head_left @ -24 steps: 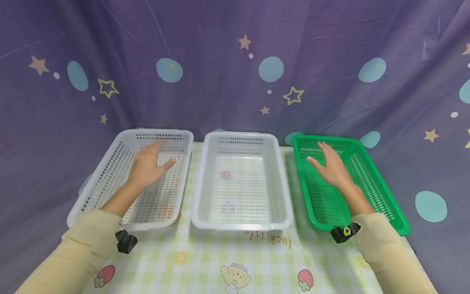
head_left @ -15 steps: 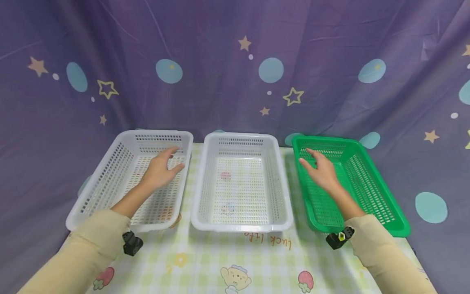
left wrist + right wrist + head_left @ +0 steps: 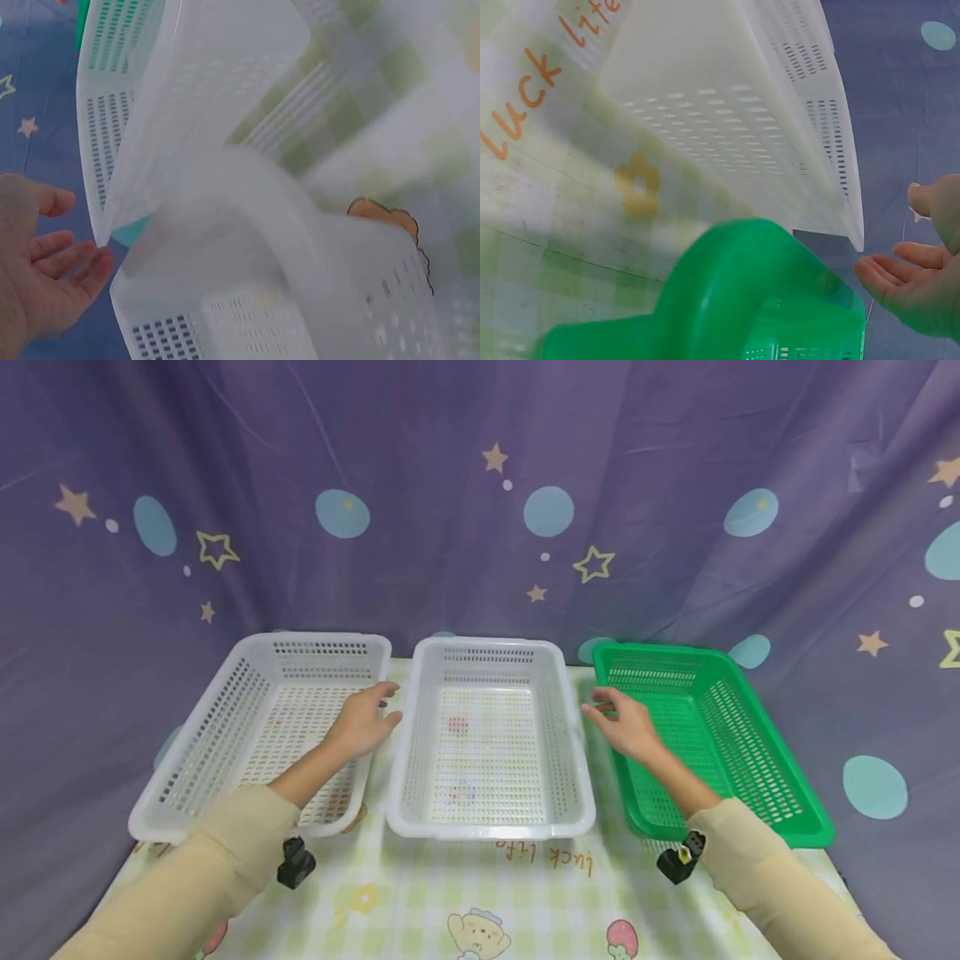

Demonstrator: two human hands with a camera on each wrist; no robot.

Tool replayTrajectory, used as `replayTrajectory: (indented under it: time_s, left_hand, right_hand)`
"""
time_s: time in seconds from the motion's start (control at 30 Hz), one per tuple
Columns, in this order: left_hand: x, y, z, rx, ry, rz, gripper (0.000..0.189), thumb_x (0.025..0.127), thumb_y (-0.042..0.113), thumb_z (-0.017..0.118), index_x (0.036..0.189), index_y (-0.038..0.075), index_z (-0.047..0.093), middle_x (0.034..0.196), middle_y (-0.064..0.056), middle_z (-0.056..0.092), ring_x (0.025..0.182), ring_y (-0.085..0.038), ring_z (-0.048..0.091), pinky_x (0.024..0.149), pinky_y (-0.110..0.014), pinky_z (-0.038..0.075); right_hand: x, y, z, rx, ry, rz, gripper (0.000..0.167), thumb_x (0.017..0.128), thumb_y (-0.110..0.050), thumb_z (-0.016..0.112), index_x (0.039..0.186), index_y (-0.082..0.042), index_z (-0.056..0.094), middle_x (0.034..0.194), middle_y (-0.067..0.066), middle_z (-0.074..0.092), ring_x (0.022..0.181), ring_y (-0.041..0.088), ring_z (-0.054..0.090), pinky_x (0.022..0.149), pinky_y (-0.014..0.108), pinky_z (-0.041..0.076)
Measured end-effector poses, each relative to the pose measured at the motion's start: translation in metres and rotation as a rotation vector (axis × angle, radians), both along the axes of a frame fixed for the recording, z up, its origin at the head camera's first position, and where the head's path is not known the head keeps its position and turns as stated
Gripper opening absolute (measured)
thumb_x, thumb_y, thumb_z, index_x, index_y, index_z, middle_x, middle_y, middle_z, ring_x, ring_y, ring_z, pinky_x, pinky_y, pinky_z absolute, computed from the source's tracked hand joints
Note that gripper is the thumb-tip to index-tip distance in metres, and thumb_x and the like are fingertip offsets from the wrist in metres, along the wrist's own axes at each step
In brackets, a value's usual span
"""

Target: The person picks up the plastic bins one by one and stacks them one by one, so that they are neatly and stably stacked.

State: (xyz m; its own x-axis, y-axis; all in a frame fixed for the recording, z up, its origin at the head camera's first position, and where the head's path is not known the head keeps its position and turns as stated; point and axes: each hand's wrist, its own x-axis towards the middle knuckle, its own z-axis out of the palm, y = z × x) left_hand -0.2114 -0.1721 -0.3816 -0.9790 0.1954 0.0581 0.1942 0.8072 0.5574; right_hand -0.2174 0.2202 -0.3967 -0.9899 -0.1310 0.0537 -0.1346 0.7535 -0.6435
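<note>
Three baskets stand in a row: a white basket (image 3: 187,752) on the left, a second white basket (image 3: 491,831) in the middle, and a green basket (image 3: 772,735) on the right. My left hand (image 3: 363,722) is over the left basket's right rim, fingers loosely bent toward the middle basket, holding nothing. In the left wrist view the left hand (image 3: 52,262) has its fingertips close to the middle basket's rim. Over the green basket's left rim is my right hand (image 3: 624,722), thumb and fingers apart, with nothing between them. The right wrist view has the right hand (image 3: 922,262) near the middle basket's corner.
A green-and-white checked tablecloth (image 3: 405,902) with printed figures covers the table. Behind the baskets hangs a purple curtain (image 3: 435,577) with stars and ovals. Narrow gaps separate the baskets. Each wrist carries a small black mount (image 3: 296,862).
Both hands have moved inward toward the middle basket, the left hand to the right and the right hand to the left. The baskets have stayed in place.
</note>
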Motion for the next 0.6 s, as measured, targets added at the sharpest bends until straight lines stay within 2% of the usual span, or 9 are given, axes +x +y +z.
replayTrajectory:
  time_s: [0.17, 0.33, 0.6]
  left_hand:
    - [-0.004, 0.012, -0.007, 0.0, -0.018, 0.034, 0.048, 0.092, 0.013, 0.053, 0.136, -0.005, 0.045, 0.133, -0.028, 0.054, 0.116, -0.043, 0.058, 0.095, -0.051, 0.053]
    - [-0.007, 0.021, -0.013, -0.027, -0.007, 0.081, 0.048, 0.091, 0.011, 0.052, 0.134, -0.008, 0.046, 0.128, -0.032, 0.056, 0.11, -0.043, 0.062, 0.092, -0.05, 0.055]
    - [-0.012, 0.03, -0.015, -0.025, -0.097, 0.164, 0.052, 0.091, 0.011, 0.047, 0.137, -0.012, 0.041, 0.126, -0.033, 0.058, 0.117, -0.044, 0.058, 0.099, -0.051, 0.051]
  right_hand:
    - [0.001, -0.003, -0.005, -0.001, 0.019, 0.013, 0.046, 0.098, -0.026, 0.055, 0.134, 0.003, 0.051, 0.127, 0.025, 0.061, 0.112, 0.04, 0.062, 0.088, 0.048, 0.056]
    - [0.001, -0.005, -0.009, 0.001, -0.009, 0.036, 0.046, 0.098, -0.023, 0.055, 0.134, 0.005, 0.05, 0.125, 0.026, 0.062, 0.112, 0.04, 0.062, 0.088, 0.047, 0.057]
    - [-0.006, -0.01, -0.009, -0.055, -0.094, -0.007, 0.051, 0.097, -0.022, 0.055, 0.138, 0.007, 0.044, 0.124, 0.028, 0.062, 0.114, 0.041, 0.061, 0.087, 0.045, 0.058]
